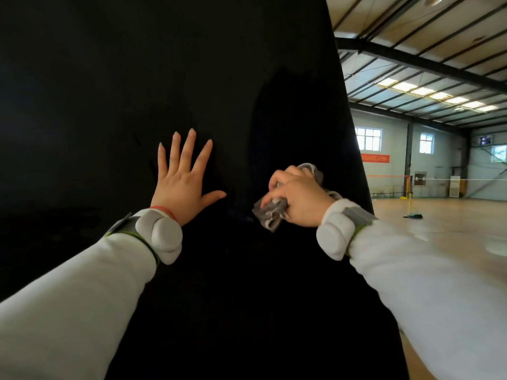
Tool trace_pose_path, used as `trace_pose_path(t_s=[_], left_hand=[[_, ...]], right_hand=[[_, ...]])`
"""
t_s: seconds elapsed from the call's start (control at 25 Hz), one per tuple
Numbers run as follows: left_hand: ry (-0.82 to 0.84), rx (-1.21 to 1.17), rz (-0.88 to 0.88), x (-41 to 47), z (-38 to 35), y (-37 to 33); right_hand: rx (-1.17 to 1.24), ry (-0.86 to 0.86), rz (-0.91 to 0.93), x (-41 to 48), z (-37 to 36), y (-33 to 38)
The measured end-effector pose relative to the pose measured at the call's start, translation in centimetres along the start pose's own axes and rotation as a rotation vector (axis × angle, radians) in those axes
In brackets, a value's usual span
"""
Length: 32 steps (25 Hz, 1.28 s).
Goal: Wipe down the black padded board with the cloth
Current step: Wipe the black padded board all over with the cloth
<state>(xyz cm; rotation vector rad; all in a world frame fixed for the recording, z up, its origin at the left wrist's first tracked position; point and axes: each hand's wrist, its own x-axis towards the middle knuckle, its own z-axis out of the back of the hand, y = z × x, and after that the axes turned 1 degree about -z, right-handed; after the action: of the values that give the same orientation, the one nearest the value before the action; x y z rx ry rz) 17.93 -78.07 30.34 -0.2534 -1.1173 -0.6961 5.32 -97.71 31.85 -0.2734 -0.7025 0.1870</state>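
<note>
Black padded board (109, 78): stands upright and fills the left and middle of the view. Its right edge slants down from the top towards the lower right.
Left sleeve (68, 311): white, reaching in from the lower left corner towards the board.
Left wrist unit (162, 234): a white rounded pod on a grey band, worn at the cuff. A thin red cord (164, 209) circles the wrist just above it.
Left hand (179, 187): fingers straight and spread wide, thumb out to the right. The palm is laid flat against the board and the hand holds nothing.
Cloth (270, 212): grey and crumpled, bunched in the right hand in front of the board's right part. One end sticks out below the fingers and another above the knuckles. Whether it presses on the board cannot be told.
Right hand (299, 200): fingers curled tight round the cloth, back of the hand towards the camera, near the left hand but apart from it.
Right wrist unit (337, 229): a matching white pod on a grey band.
Right sleeve (439, 297): white, coming in from the lower right.
Hall beyond the board's edge: a pale wooden floor (452, 223) and a low net (389, 176) stretched across it. On the far wall are windows (367, 138) and a red banner (375, 158), and dark beams cross the ceiling (425, 78).
</note>
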Motion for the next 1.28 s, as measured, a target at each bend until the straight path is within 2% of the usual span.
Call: trace_pose_path(t_s=[0.04,0.2,0.24,0.36,0.6,0.76,0.8,0.92,0.96,1.04,1.28], left_hand=[[0.02,0.004,0.008,0.0,-0.1,0.0],[0.048,0.021,0.022,0.4,-0.3,0.3],[0.057,0.025,0.024,0.4,-0.4,0.4],[0.071,0.025,0.021,0.1,-0.6,0.3],[0.024,-0.013,-0.003,-0.4,0.2,0.1],[0.064,0.01,0.014,-1.7,-0.1,0.2],[0.092,0.018,0.022,-1.6,-0.3,0.2],[0.126,0.032,0.033,-1.3,-0.5,0.5],[0.123,0.027,0.03,-1.3,-0.6,0.5],[0.112,0.015,0.025,-1.6,-0.8,0.5],[0.066,-0.012,0.012,-1.9,0.0,-0.1]], right_hand=[[-0.017,-0.001,-0.038,0.6,0.8,-0.3],[0.006,-0.513,-0.334,5.9,5.3,-1.2],[0.027,-0.561,-0.391,7.2,5.7,-1.2],[0.014,-0.517,-0.416,8.4,4.4,-0.9],[0.014,-0.311,-0.1,2.4,-0.7,0.6],[-0.014,0.034,0.0,-0.3,-0.9,0.8],[-0.027,0.015,-0.032,0.1,0.0,0.4],[0.015,-0.392,-0.252,3.4,3.1,-0.3],[0.037,-0.479,-0.311,4.4,3.5,-0.2],[0.039,-0.489,-0.344,5.2,2.6,0.1],[0.067,-0.304,-0.135,0.9,-2.1,1.3]])
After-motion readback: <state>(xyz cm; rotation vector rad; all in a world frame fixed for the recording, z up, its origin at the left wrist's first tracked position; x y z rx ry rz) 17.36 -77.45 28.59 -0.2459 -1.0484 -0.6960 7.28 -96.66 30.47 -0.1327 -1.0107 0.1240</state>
